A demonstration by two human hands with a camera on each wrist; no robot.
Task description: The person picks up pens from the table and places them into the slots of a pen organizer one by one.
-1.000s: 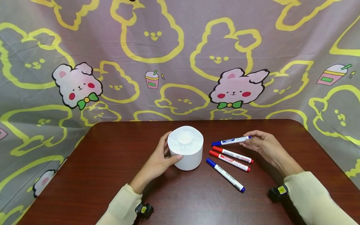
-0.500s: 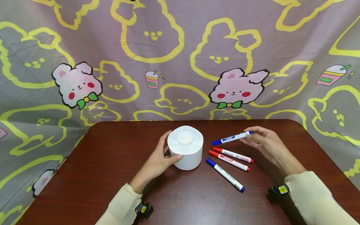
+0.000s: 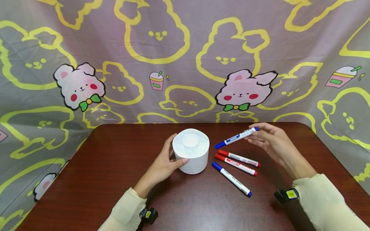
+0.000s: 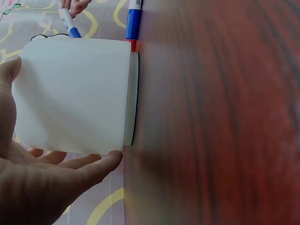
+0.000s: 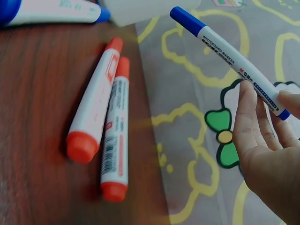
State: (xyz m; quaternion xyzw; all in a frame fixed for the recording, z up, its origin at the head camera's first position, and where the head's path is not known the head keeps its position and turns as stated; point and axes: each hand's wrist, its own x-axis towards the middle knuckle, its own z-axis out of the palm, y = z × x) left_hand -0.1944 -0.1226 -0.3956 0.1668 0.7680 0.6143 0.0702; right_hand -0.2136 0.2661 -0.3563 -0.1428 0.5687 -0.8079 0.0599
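Observation:
A white round organizer [image 3: 193,165] with divided compartments stands on the table, and my left hand [image 3: 162,166] grips its left side, thumb in front and fingers behind. My right hand [image 3: 273,142] pinches a blue whiteboard marker [image 3: 238,137] by its rear end, its capped end pointing left and down, above the table. In the right wrist view the fingers and thumb press on the marker's white barrel [image 5: 236,63]. Below it lie two red markers [image 3: 243,159] [image 3: 236,165] side by side, and nearer to me a second blue marker [image 3: 232,179].
The dark red-brown wooden table [image 3: 115,170] spreads out on both sides of the organizer. A curtain [image 3: 179,61] with cartoon rabbits hangs along its back and sides.
My right hand has raised the blue marker off the table, its rear end going up so that it tilts more steeply. The left hand and the organizer have stayed put.

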